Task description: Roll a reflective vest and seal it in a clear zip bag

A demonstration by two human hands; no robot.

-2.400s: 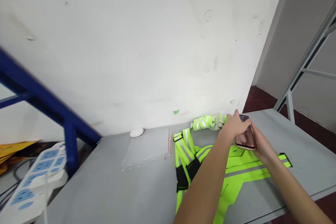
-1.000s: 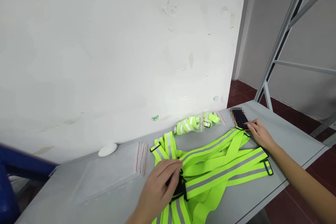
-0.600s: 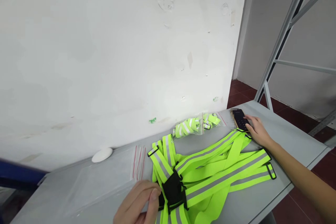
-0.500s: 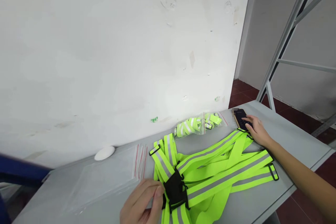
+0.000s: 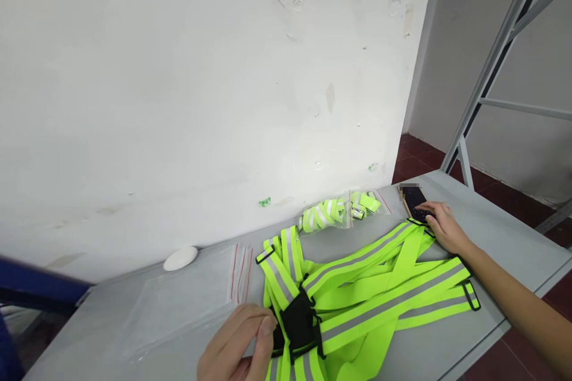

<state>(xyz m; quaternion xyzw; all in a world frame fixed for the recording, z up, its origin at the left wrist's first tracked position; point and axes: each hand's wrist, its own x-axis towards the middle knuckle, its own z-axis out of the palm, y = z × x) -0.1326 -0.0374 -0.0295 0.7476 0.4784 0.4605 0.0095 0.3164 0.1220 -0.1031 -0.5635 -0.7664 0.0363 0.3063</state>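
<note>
My left hand (image 5: pixel 239 342) is closed in a pinch beside the black centre patch (image 5: pixel 298 321) of the neon-yellow reflective vest straps (image 5: pixel 393 297). Whatever lies between its fingertips, if anything, is hidden. The straps carry grey reflective stripes and black buckles, and they lie spread over the table. To the right, my right hand (image 5: pixel 444 229) rests with fingers extended, their tips on the lower part of a smartphone (image 5: pixel 413 197) with a dark screen. The phone lies face up near the far edge. My right forearm passes beside the strap ends.
Clear zip bags (image 5: pixel 187 297) with red seals lie on the grey table (image 5: pixel 504 226) at left, near a white oval object (image 5: pixel 180 258). Bagged rolled straps (image 5: pixel 326 214) sit against the white wall (image 5: pixel 201 89). A metal frame (image 5: pixel 491 65) stands at right.
The view has shifted slightly. My right fingertips have moved lower on the phone, and its screen looks different. My left hand stays pinched beside the black patch.
</note>
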